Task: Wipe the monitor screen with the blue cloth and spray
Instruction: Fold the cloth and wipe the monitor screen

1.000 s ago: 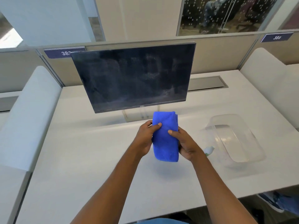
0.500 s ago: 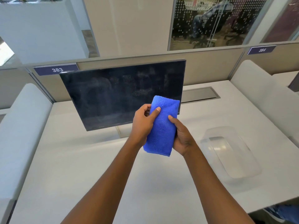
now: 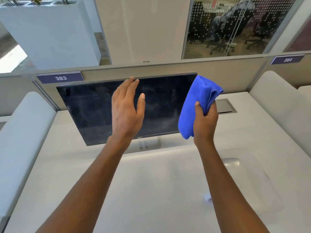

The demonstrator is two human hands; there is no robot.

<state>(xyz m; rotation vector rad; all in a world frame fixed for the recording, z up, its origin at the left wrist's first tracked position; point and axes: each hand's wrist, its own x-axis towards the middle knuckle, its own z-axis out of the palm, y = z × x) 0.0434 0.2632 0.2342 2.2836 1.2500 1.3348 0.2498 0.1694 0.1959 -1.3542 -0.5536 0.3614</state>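
monitor screen [image 3: 94,111] dark, perhaps smudged | left hand [image 3: 126,111] spread | right hand [image 3: 204,121] grips folded blue cloth [image 3: 195,105]

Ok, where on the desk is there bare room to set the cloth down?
Bare desk lies between the forearms, in front of the monitor, and left of the left hand toward the side panel. Crowded at right: a clear plastic bin sits below the right hand holding the blue cloth.

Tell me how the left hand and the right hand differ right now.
The left hand is open and empty with fingers spread; the right hand is closed around the folded blue cloth. The left hand's fingertips reach the top edge of the monitor; the right hand sits lower, by the monitor's right side. Both are bare and raised in front of the dark screen.
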